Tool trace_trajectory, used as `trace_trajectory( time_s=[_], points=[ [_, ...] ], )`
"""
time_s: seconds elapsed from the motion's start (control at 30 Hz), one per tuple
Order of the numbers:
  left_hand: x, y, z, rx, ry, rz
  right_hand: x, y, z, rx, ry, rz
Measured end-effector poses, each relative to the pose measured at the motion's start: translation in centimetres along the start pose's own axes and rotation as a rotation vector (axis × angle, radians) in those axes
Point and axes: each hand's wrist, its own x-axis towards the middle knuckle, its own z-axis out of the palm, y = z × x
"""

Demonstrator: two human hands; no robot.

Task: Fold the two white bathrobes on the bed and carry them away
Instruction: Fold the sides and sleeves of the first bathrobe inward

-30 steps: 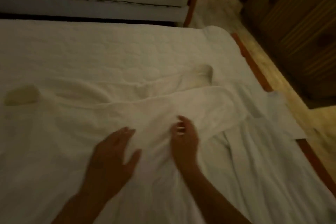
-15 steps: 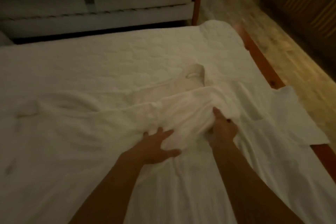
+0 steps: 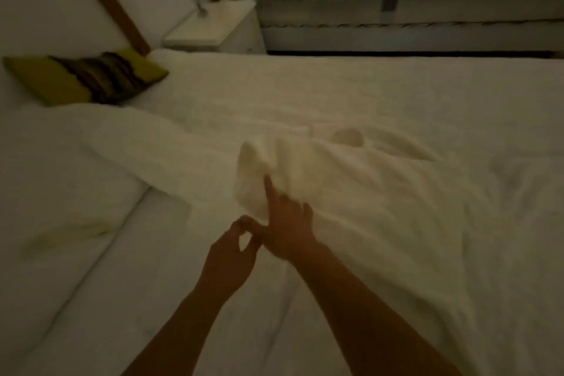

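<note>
1. Bathrobe [image 3: 366, 192] lies spread across the bed [image 3: 335, 94], its nearest bunched part, probably a sleeve end or folded edge, heaped just beyond the hands. Only one robe can be told apart in this dim, blurred view; I cannot tell where the second is.
2. A second ago both hands were flat on the middle of the robe, and half a second ago they were gathering its cloth near the collar. Now they have come together at the robe's left end, and the view has swung toward the head of the bed.
3. The right hand [image 3: 287, 232] rests its open grip on the bunched cloth, one finger pointing up along it, the other fingers spread apart.
4. The left hand [image 3: 229, 256] has thumb and fingers pinched together just beside the right hand; whether any cloth is caught in that pinch I cannot tell.
5. My reading: a fold of the robe's left side has begun but nothing is finished, so the task is at an early stage and the carrying is far off.
6. A green striped cushion [image 3: 88, 78] sits at the bed's head, well apart from the work, beside a white nightstand [image 3: 213, 27].
</note>
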Motion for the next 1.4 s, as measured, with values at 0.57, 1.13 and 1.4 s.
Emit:
trace_trajectory(
  time_s=[0.57,1.13,1.4],
  points=[
    [6.6,-27.4,-4.9,0.566,0.028,0.333,-6.5,-0.1,21.3,-0.520,0.057,0.063],
    [7.0,-27.7,-4.5,0.575,0.032,0.380,-6.5,0.2,22.0,-0.551,0.102,0.088],
    [7.2,-28.6,-3.3,0.583,0.094,0.419,-6.6,0.5,21.8,-0.552,0.080,0.129]
  ],
)
